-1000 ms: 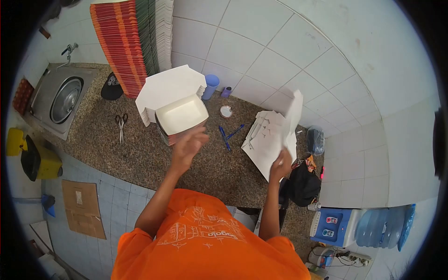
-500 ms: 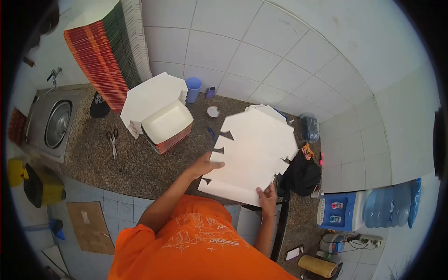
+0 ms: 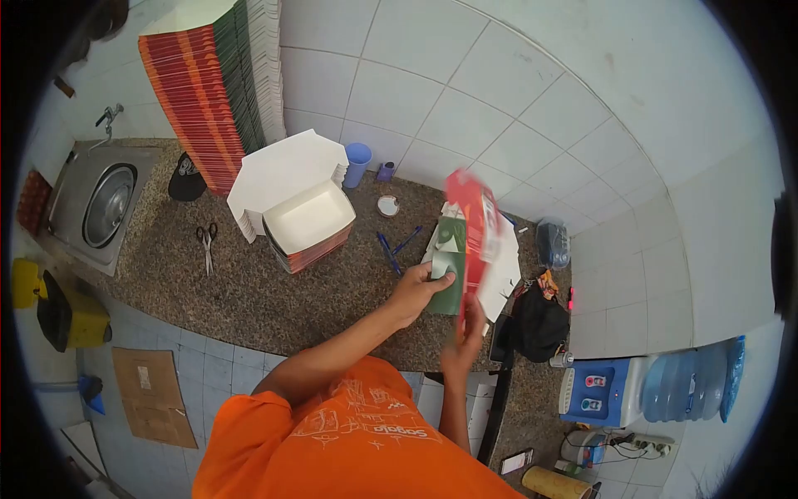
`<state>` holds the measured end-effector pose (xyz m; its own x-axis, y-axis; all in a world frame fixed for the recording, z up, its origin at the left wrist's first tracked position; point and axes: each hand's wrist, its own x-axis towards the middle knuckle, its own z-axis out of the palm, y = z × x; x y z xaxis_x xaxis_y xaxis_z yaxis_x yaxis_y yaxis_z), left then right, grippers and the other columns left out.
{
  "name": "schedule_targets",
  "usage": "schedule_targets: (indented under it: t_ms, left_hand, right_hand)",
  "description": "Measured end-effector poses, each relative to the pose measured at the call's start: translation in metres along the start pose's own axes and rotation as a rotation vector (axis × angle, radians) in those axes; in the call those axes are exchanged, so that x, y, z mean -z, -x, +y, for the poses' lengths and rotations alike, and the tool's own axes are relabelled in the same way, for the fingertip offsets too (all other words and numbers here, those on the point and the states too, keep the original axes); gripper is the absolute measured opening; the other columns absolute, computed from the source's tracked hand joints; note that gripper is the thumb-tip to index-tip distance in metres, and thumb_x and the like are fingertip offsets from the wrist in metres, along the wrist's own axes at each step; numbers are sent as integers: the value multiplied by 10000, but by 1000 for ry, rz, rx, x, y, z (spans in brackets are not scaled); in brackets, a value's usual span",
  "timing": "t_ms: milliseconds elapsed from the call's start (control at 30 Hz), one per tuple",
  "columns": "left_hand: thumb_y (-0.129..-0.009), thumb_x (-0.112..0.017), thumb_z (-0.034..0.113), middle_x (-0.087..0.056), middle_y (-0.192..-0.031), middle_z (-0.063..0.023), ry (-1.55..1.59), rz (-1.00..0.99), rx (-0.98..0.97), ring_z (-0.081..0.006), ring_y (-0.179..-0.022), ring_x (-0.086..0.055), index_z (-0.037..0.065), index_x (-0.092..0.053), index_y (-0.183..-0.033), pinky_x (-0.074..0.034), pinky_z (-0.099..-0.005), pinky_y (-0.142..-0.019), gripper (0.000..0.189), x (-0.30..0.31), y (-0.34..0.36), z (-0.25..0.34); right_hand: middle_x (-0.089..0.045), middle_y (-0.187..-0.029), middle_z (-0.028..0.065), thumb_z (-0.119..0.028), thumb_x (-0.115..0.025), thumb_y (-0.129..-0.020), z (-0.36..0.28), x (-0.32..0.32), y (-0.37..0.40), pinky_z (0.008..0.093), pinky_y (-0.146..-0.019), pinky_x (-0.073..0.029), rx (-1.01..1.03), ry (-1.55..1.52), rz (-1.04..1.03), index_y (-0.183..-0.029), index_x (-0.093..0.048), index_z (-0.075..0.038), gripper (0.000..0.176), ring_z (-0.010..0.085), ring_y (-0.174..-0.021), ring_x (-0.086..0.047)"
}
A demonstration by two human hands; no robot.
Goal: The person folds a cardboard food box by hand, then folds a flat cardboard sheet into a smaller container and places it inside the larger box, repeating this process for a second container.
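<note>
A printed cardboard box blank is upright and bent between my hands, its red and green outer faces showing. Its red part is smeared by motion. My left hand pinches the green side, thumb on the face. Lower down, my right hand grips the bottom of the red side; its fingers are partly blurred. Behind the blank lie flat white box blanks on the counter. Left of my hands stand nested folded cardboard trays, white inside, with a large white cardboard flap behind them.
A tall stack of red and green cardboard boxes leans by the wall. Scissors, blue pens, a blue cup and a small round container sit on the granite counter. Right are a black bag and water dispenser.
The blank was spread flat with its white side up; now it is turned and bent, showing red and green. Both hands have shifted, the left one rightward and up.
</note>
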<state>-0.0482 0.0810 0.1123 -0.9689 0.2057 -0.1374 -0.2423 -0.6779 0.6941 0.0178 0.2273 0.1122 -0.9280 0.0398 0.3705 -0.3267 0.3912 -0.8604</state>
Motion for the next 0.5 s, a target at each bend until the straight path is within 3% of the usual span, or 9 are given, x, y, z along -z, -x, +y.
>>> schedule_targets:
  t_ms: [33, 100, 133, 233, 267, 367, 433, 500]
  left_hand:
    - [-1012, -673, 180, -712, -1131, -46, 2, 4, 2, -119, -1001, -682, 24, -648, -1226, -566, -313, -898, 266, -2, 1, -1]
    - [-1011, -675, 184, -705, -1132, -53, 207, 30, 81, -145, -994, -689, 23, -637, -1229, -574, -332, -911, 273, -10, 2, 0]
    - [-1023, -655, 173, -699, -1121, -50, 265, 73, 89, -157, -991, -690, 38, -625, -1249, -583, -339, -902, 265, -11, -3, -6]
    - [-1033, -638, 171, -695, -1116, -43, 237, 168, 25, -146, -992, -686, 58, -624, -1258, -587, -333, -889, 252, -16, -3, -18]
    - [-1058, -602, 212, -688, -1129, -35, 135, 211, 8, -136, -997, -682, 70, -625, -1257, -586, -317, -863, 246, -19, 1, -21]
    - [-1080, -562, 255, -684, -1136, -33, 92, 126, -40, -126, -976, -678, 65, -631, -1254, -574, -306, -837, 267, -18, 0, -39]
    - [-1094, -530, 311, -683, -1135, -33, 83, 88, -58, -123, -967, -669, 66, -634, -1260, -559, -297, -818, 315, -24, 1, -34]
    - [-1099, -512, 344, -695, -1043, -28, 79, 109, -35, -117, -929, -681, 42, -648, -1221, -576, -291, -791, 353, -23, -2, -23]
  right_hand:
    - [-531, -1463, 183, -200, -623, -1029, 5, 1, 3, 384, -1110, -419, -3, 0, -4, -1516, -429, -22, 554, 270, -1342, -541]
    - [-539, -1454, 161, -236, -493, -1101, 5, 3, 9, 372, -1098, -430, -237, -244, 95, -1523, -409, 1, 491, 242, -1330, -542]
    - [-539, -1454, 161, -236, -493, -1101, 2, 5, 5, 372, -1098, -430, -235, -240, 100, -1523, -409, 1, 491, 242, -1330, -542]
    - [-531, -1489, 209, -312, -444, -1115, -8, 11, -11, 403, -1082, -456, 320, 377, 42, -1460, -513, 46, 501, 347, -1339, -563]
    - [-516, -1495, 242, -231, -478, -1090, -8, 11, -14, 446, -1075, -476, 294, 384, 1, -1421, -579, 15, 424, 400, -1342, -548]
    - [-521, -1494, 236, -164, -522, -1057, 15, 13, -28, 448, -1066, -486, 325, 519, -28, -1441, -575, -21, 414, 394, -1338, -558]
    - [-522, -1493, 240, -109, -567, -1026, 12, 12, -33, 448, -1064, -490, 284, 453, 9, -1423, -603, -35, 405, 391, -1331, -567]
    - [-524, -1487, 247, -90, -603, -1007, 1, 14, -32, 448, -1051, -503, 187, 223, -80, -1389, -635, -29, 388, 384, -1342, -558]
